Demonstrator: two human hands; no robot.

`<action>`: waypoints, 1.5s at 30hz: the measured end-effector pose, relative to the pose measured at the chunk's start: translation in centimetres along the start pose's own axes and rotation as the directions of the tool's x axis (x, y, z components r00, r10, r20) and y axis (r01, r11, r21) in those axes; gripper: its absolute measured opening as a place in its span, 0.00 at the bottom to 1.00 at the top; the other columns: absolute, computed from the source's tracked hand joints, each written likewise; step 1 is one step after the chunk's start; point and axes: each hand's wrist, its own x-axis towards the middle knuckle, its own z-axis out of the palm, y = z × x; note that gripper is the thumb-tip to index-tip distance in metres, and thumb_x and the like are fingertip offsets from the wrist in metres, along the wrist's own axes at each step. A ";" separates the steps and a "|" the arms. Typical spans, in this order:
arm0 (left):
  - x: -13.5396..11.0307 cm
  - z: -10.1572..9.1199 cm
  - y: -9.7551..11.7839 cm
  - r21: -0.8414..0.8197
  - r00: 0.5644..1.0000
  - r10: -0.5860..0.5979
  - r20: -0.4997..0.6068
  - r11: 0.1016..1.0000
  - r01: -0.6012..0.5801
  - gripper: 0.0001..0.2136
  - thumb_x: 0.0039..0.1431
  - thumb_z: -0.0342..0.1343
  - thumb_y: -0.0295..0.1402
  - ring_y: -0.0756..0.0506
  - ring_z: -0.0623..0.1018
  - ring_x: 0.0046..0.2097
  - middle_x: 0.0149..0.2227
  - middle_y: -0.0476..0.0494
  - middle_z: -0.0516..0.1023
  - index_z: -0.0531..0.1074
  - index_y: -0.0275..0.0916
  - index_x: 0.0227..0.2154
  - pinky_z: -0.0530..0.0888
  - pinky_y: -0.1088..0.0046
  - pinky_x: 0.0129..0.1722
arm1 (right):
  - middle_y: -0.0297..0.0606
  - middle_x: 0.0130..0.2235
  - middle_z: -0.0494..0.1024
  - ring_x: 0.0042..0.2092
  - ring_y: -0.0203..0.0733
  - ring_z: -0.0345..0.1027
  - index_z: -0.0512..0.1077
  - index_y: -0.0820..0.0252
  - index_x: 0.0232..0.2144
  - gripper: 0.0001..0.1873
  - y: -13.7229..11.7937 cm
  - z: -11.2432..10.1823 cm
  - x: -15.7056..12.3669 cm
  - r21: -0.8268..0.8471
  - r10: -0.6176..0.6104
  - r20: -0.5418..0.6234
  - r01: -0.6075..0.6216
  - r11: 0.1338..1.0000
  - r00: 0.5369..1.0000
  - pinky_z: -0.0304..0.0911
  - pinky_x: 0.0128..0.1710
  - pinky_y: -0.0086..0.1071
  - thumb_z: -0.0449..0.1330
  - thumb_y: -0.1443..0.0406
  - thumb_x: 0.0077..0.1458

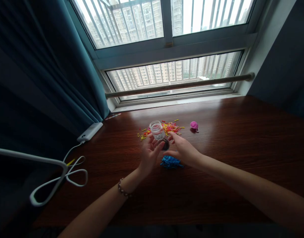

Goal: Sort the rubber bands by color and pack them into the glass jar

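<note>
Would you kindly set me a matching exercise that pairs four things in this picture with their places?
Things
1. clear round jar
2. round pink object
3. white rectangular device
4. pile of small blue pieces

Places
A. beside the blue fabric curtain
B. just below the right hand in the picture
C. against the left hand
D. right of the pile of small red and yellow pieces

Pairs: 1-C; 2-D; 3-A; 4-B

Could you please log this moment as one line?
left hand: at clear jar, grip unclear | right hand: open, near dark object | blue pile: on table
</note>
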 end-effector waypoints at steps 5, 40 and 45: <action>1.7 -3.9 -1.7 0.282 0.979 0.119 -0.165 0.957 -0.069 0.20 0.47 0.60 0.35 0.44 0.73 0.45 0.43 0.41 0.72 0.62 0.38 0.43 0.69 0.64 0.47 | 0.45 0.42 0.69 0.40 0.50 0.66 0.70 0.57 0.43 0.33 -0.9 1.0 0.3 -0.379 0.169 0.420 0.004 0.925 0.892 0.62 0.37 0.36 0.69 0.58 0.31; 0.2 -5.5 -2.8 0.641 0.976 0.128 0.174 0.738 -0.211 0.17 0.49 0.58 0.35 0.42 0.68 0.50 0.45 0.43 0.70 0.68 0.44 0.45 0.66 0.62 0.50 | 0.34 0.28 0.76 0.31 0.39 0.70 0.72 0.61 0.30 0.12 3.0 -1.8 3.3 0.217 0.208 -0.054 -0.192 0.957 0.977 0.65 0.30 0.32 0.64 0.65 0.39; 0.3 -5.6 -3.0 0.668 0.973 0.145 0.181 0.708 -0.230 0.18 0.50 0.58 0.34 0.42 0.67 0.50 0.46 0.43 0.69 0.67 0.44 0.45 0.66 0.61 0.50 | 0.36 0.30 0.77 0.32 0.40 0.70 0.74 0.60 0.27 0.07 2.3 -2.2 3.2 0.186 0.175 0.004 -0.173 0.967 0.984 0.65 0.33 0.33 0.63 0.65 0.41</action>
